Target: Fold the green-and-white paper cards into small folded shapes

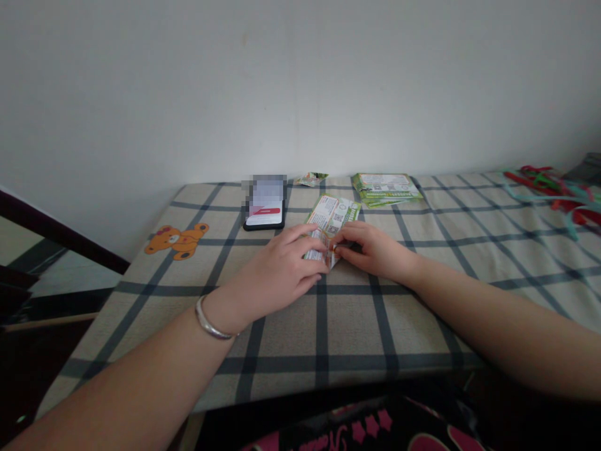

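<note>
A printed green and white paper leaflet (331, 220) lies on the checked tablecloth (328, 326) in the middle of the table. My left hand (277, 272), with a silver bangle at the wrist, rests on the leaflet's near left part with its fingers pressed down on it. Beside it, my right hand (370, 250) pinches the leaflet's near edge with curled fingers. The near end of the leaflet is hidden under both hands.
A stack of similar green leaflets (385, 188) lies at the back, with a small folded paper piece (310, 179) to its left. A black phone (265, 210) with a lit screen lies back left. Coloured ribbons (558, 191) are piled at the far right. A bear print (176, 240) marks the cloth's left side.
</note>
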### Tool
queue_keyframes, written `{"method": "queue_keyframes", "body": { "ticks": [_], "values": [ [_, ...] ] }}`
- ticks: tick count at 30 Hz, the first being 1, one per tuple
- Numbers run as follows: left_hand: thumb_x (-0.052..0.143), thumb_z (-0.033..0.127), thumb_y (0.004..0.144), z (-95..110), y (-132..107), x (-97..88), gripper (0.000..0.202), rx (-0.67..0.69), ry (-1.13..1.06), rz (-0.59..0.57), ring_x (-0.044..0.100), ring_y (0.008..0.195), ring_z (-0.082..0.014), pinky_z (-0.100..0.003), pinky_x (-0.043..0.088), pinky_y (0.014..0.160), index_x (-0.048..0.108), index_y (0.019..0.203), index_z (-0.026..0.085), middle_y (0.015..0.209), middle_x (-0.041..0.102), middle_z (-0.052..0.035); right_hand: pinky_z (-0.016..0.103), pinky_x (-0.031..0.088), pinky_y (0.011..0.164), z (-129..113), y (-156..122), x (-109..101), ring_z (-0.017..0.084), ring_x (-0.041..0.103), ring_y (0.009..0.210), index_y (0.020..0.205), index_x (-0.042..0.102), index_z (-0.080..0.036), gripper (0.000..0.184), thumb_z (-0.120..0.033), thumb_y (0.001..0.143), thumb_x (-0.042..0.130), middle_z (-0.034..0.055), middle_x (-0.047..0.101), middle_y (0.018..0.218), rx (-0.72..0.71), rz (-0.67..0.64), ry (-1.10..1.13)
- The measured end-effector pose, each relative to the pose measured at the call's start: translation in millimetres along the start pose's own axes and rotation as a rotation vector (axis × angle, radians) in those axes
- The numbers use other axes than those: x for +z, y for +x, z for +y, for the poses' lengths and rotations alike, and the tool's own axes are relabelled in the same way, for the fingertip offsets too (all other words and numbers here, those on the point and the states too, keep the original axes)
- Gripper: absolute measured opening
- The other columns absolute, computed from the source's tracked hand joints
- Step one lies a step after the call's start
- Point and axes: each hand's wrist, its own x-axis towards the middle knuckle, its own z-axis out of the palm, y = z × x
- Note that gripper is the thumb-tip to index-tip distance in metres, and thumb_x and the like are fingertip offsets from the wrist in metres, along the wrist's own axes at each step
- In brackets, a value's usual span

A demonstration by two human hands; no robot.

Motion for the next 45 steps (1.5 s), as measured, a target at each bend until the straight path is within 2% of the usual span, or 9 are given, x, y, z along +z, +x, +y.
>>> {"method": "queue_keyframes", "body": {
  "ticks": [8, 13, 19, 23, 28, 40, 45],
  "values": [
    [0.061, 0.020, 0.087, -3.3, 0.7, 3.3, 0.016, -0.045, -0.090, 0.026, 0.044, 0.125, -0.0247, -0.045, 0.039, 0.108, 0.071, 0.100, 0.022, 0.113, 0.066, -0.0016, 0.032, 0.044, 0.082, 3.8, -0.2, 3.8, 0.018, 0.060, 0.090, 0.098, 0.068, -0.019, 0.015, -0.023, 0.090, 0.057, 0.0050, 0.070, 0.092, 0.057, 0.014, -0.044],
    [0.061, 0.023, 0.088, -2.7, 2.5, 6.6, 0.015, -0.114, -0.113, 0.013, 0.043, 0.125, -0.0252, -0.046, 0.037, 0.108, 0.070, 0.099, 0.022, 0.112, 0.067, -0.0012, 0.029, 0.044, 0.077, 3.0, 2.2, 5.3, 0.016, 0.059, 0.084, 0.099, 0.070, -0.019, 0.015, -0.021, 0.087, 0.060, 0.0044, 0.070, 0.088, 0.104, 0.037, -0.066],
    [0.061, 0.024, 0.088, -3.3, 1.5, 9.1, 0.023, -0.094, -0.106, -0.004, 0.047, 0.122, -0.0238, -0.046, 0.040, 0.106, 0.069, 0.109, 0.024, 0.117, 0.066, -0.0024, 0.025, 0.042, 0.067, 4.1, 2.4, 7.1, 0.013, 0.058, 0.072, 0.085, 0.066, -0.016, 0.004, -0.017, 0.082, 0.063, 0.0019, 0.067, 0.078, 0.165, 0.048, -0.022],
    [0.060, 0.025, 0.088, -1.7, -0.1, 9.6, 0.023, -0.076, -0.060, -0.015, 0.048, 0.123, -0.0248, -0.047, 0.039, 0.107, 0.069, 0.110, 0.025, 0.119, 0.065, -0.0032, 0.025, 0.041, 0.067, 3.5, 2.9, 6.5, 0.013, 0.056, 0.071, 0.081, 0.066, -0.016, 0.003, -0.017, 0.082, 0.064, 0.0016, 0.066, 0.076, 0.159, 0.035, -0.052],
    [0.058, 0.024, 0.090, 0.1, 0.7, 8.5, 0.023, -0.072, -0.076, -0.041, 0.052, 0.118, -0.0224, -0.044, 0.040, 0.106, 0.070, 0.109, 0.022, 0.118, 0.065, -0.0047, 0.026, 0.042, 0.069, 3.6, 2.6, 3.0, 0.014, 0.058, 0.075, 0.084, 0.068, -0.017, 0.004, -0.020, 0.084, 0.065, 0.0015, 0.067, 0.079, 0.127, 0.032, -0.052],
    [0.059, 0.019, 0.088, 0.6, 1.8, 6.9, 0.023, -0.079, -0.138, -0.063, 0.054, 0.114, -0.0210, -0.042, 0.043, 0.104, 0.069, 0.109, 0.021, 0.116, 0.063, -0.0055, 0.030, 0.047, 0.079, 8.5, -5.7, -10.9, 0.017, 0.060, 0.087, 0.095, 0.073, -0.020, 0.014, -0.026, 0.088, 0.063, 0.0069, 0.067, 0.095, -0.075, -0.046, -0.092],
    [0.056, 0.018, 0.090, -1.6, -0.2, 10.8, 0.024, -0.075, -0.182, -0.033, 0.054, 0.115, -0.0210, -0.042, 0.044, 0.104, 0.068, 0.110, 0.018, 0.118, 0.062, -0.0072, 0.030, 0.046, 0.077, 6.8, -4.7, -8.1, 0.017, 0.061, 0.084, 0.091, 0.069, -0.019, 0.009, -0.023, 0.087, 0.062, 0.0045, 0.068, 0.088, -0.026, -0.017, -0.144]
  ]
}}
